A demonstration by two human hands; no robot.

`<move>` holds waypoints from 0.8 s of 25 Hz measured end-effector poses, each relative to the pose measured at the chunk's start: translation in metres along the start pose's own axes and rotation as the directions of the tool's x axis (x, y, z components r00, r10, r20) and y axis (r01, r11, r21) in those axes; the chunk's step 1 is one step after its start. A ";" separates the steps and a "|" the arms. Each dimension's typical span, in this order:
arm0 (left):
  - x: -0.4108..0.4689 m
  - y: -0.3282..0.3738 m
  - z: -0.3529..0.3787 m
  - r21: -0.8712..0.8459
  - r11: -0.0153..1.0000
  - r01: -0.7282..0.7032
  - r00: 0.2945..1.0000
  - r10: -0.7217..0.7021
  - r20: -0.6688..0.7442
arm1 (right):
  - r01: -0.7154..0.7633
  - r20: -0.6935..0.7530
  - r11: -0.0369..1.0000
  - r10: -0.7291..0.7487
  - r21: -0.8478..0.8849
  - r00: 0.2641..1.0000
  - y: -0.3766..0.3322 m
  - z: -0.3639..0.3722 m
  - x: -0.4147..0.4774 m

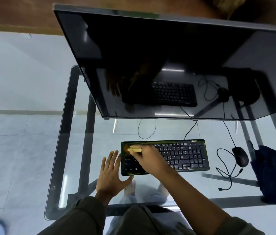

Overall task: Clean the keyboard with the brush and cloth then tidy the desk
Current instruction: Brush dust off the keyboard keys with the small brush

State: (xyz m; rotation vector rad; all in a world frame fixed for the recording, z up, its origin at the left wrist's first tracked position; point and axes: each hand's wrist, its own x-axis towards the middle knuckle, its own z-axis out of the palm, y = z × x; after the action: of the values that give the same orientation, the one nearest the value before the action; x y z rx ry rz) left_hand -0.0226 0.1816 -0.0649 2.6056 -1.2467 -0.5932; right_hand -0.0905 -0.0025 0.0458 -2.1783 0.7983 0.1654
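Glass desk (193, 185), brush (134, 150) on keyboard (184, 155)

The right hand (148, 158) covers some keyboard (184, 155) keys; the brush (134, 150) bristles blur.

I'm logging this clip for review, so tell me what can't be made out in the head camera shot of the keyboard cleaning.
All in the head view.
Bristles of the brush: motion-blurred at the left end of the keyboard.
Keys beneath the right hand: hidden by it.
Key legends: too small to read.
The dark cloth: cut off by the right frame edge.
Whether the left hand touches the keyboard: unclear.
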 end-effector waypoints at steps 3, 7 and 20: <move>0.000 0.000 0.000 -0.007 1.000 -0.004 1.000 0.004 -0.002 | 0.001 0.023 1.000 -0.001 0.003 1.000 -0.002 0.000 0.002; 0.000 -0.001 0.000 -0.009 1.000 -0.006 1.000 0.006 0.007 | -0.002 0.010 1.000 0.002 0.000 1.000 0.001 -0.002 -0.003; -0.001 -0.002 0.001 -0.008 1.000 -0.019 1.000 0.019 -0.003 | -0.047 0.017 0.998 0.048 -0.039 0.999 0.016 -0.006 -0.009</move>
State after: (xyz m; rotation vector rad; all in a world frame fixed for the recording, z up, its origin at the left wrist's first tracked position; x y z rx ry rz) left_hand -0.0224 0.1838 -0.0656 2.5843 -1.2649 -0.5895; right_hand -0.1080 -0.0102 0.0430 -2.1922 0.8433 0.2263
